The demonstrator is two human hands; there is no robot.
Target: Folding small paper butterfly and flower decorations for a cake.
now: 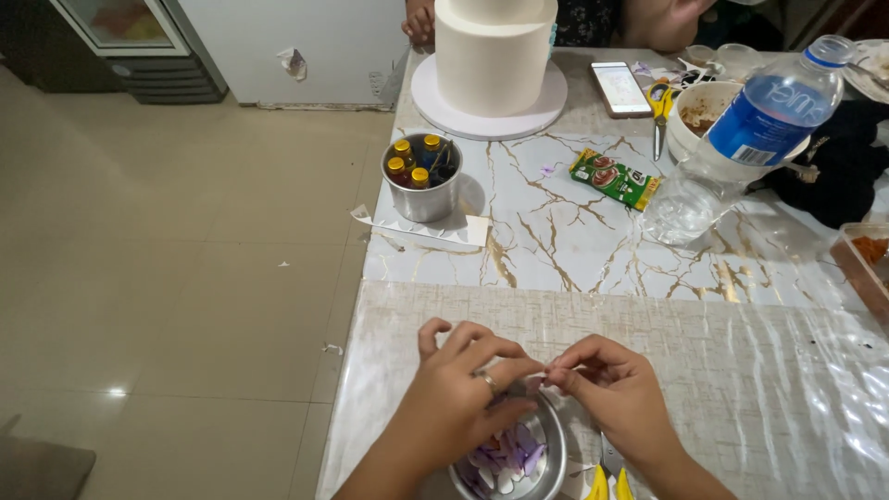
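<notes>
Low in the frame, the left hand (454, 393) and right hand (607, 389) meet fingertip to fingertip, pinching a tiny pale purple petal piece (544, 377) above a small round metal bowl of purple and white petals (514, 454) on the marble-patterned worktop (574, 241). A tall white frosted cake (493, 56) stands at upper centre.

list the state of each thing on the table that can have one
water bottle: capped, lying tilted, partly full
phone: screen lit, face up
metal bowl: holds purple and white petals
metal tin: upright, holds small yellow-capped bottles
cake: plain white, on round board
left hand: pinching a small piece
right hand: pinching it too
</notes>
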